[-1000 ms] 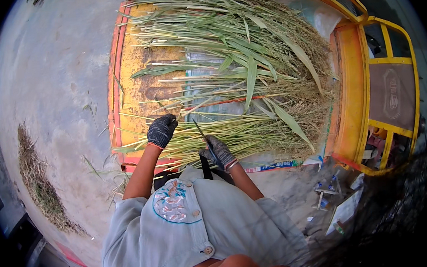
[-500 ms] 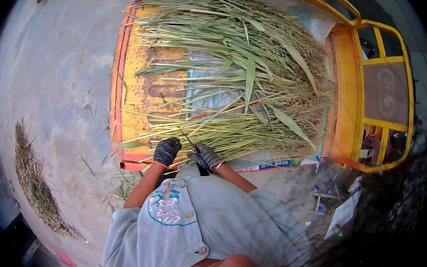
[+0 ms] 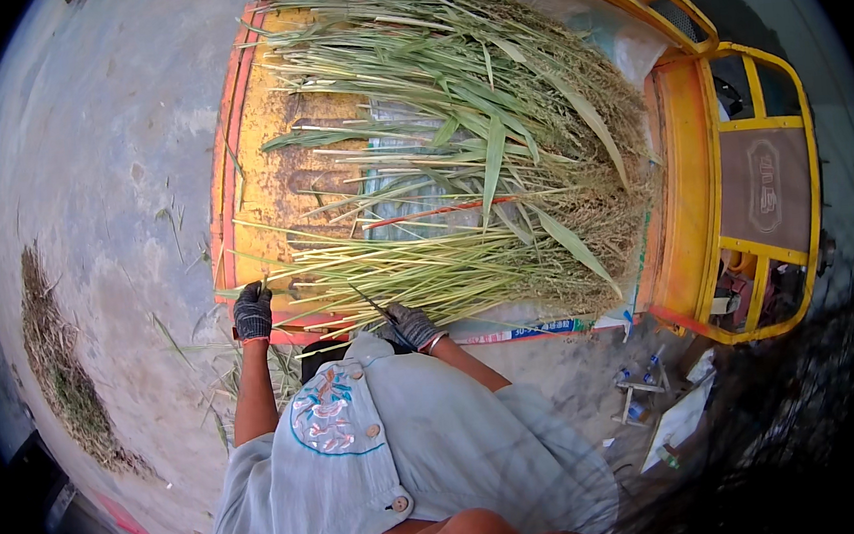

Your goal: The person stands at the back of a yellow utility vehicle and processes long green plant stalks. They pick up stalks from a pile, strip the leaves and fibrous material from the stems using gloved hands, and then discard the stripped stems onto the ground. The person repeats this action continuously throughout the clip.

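My left hand point(image 3: 252, 312), in a dark knit glove, is closed beside the left end of the orange cargo bed point(image 3: 266, 194). A pale green bit shows at its fingertips, too small to name. In the gloved right hand point(image 3: 413, 326) I grip a knife point(image 3: 374, 305), its thin dark blade pointing up and left over the near stalks. Those cut stalks point(image 3: 417, 268) lie in a loose bundle across the bed, bare ends to the left and brown seed heads point(image 3: 587, 254) to the right.
A thicker pile of leafy stalks point(image 3: 411, 67) covers the bed's far side. Yellow rails and a framed seat back point(image 3: 763, 180) rise at the right. Plant litter point(image 3: 63, 356) lies on the concrete at left. A small stand point(image 3: 642, 391) and a white board point(image 3: 682, 423) are at lower right.
My left hand has moved left, away from the stalks and the right hand, to the bed's end. The right hand keeps its place with the knife.
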Available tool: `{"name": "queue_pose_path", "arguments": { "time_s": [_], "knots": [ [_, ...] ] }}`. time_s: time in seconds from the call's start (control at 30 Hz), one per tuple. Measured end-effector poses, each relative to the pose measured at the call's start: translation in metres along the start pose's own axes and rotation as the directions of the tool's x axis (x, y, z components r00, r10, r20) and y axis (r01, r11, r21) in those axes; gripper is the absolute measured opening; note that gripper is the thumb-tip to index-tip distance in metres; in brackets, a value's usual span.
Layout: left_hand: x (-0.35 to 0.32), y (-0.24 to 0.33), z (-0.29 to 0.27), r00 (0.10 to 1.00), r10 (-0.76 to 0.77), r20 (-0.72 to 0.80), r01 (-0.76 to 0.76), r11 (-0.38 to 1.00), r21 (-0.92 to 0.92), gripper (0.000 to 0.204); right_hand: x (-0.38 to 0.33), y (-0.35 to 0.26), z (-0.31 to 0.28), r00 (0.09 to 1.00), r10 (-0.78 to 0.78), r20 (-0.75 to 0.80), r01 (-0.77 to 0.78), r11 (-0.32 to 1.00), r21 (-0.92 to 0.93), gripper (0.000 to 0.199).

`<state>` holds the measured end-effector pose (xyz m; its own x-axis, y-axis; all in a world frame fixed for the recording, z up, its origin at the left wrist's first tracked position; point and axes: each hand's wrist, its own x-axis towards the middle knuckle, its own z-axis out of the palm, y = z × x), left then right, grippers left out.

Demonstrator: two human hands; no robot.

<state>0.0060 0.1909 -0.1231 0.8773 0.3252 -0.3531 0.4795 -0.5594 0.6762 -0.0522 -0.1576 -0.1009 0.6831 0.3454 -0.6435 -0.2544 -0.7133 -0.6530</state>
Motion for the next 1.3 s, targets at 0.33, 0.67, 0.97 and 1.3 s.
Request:
{"name": "queue_pose_path", "arguments": {
  "time_s": [0.33,0.67,0.97,1.3],
  "knots": [
    [0.101,0.111,-0.054,0.901,0.297,-0.315,-0.093,0.844,0.528,0.022,-0.015,0.023,-0.045,0.897,0.317,-0.307,-0.205,0.916,0.345,0.051],
    [0.074,0.182,0.194,0.88,0.1,0.465,-0.287,0.891,0.351,0.039,-0.011,0.05,-0.058,0.786,0.244,-0.568,-0.013,0.925,0.379,0.042],
    [0.035,0.186,0.17,0.627,0.386,0.677,-0.721,0.618,0.315,0.018,-0.002,0.014,-0.096,0.703,0.204,-0.681,-0.007,0.96,0.28,0.041],
    [0.125,0.178,0.147,0.895,0.395,0.205,-0.433,0.88,0.195,0.021,0.008,0.052,-0.106,0.632,0.279,-0.723,-0.05,0.946,0.32,0.043]
  ]
}}
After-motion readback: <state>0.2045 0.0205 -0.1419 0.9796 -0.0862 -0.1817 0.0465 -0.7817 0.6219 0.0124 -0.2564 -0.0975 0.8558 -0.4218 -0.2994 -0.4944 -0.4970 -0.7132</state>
